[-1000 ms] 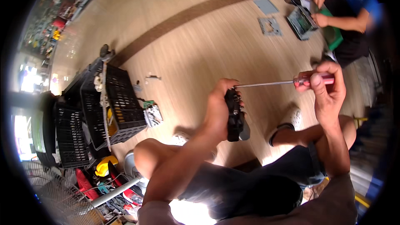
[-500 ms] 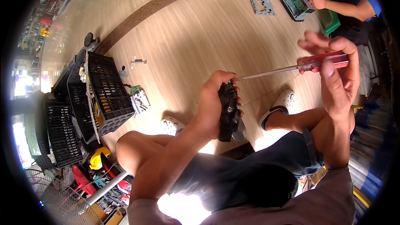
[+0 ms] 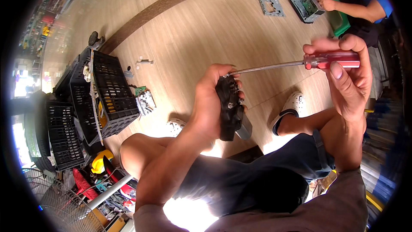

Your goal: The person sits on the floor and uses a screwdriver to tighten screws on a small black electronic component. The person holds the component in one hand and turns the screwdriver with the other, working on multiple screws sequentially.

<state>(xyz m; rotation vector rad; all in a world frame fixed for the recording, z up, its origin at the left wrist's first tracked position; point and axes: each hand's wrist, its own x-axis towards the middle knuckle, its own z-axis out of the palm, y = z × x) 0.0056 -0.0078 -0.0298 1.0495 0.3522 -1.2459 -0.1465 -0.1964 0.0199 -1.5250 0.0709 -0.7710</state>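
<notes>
My left hand (image 3: 208, 103) is closed around a black plastic part (image 3: 229, 109) with screws and a grey piece at its lower end, held upright above my lap. In my right hand (image 3: 347, 75) is a screwdriver (image 3: 332, 59) with a clear red handle, pinched between thumb and fingers. Its long metal shaft runs leftward to the top end of the black part, where the tip meets it beside my left fingers. Whether the tip sits in a screw is too small to tell.
Black plastic crates (image 3: 116, 90) stand at the left, with a circuit board piece (image 3: 146, 102) beside them. A fan (image 3: 60, 199) is at lower left. At the far right a co-worker's hands (image 3: 327, 3) hold an opened metal case (image 3: 307, 6); flat metal plates (image 3: 271, 6) lie nearby.
My left hand and the black part have shifted slightly left and up, turning a little. The screwdriver followed, its shaft now more level, and my right fingers have closed in on the handle.
</notes>
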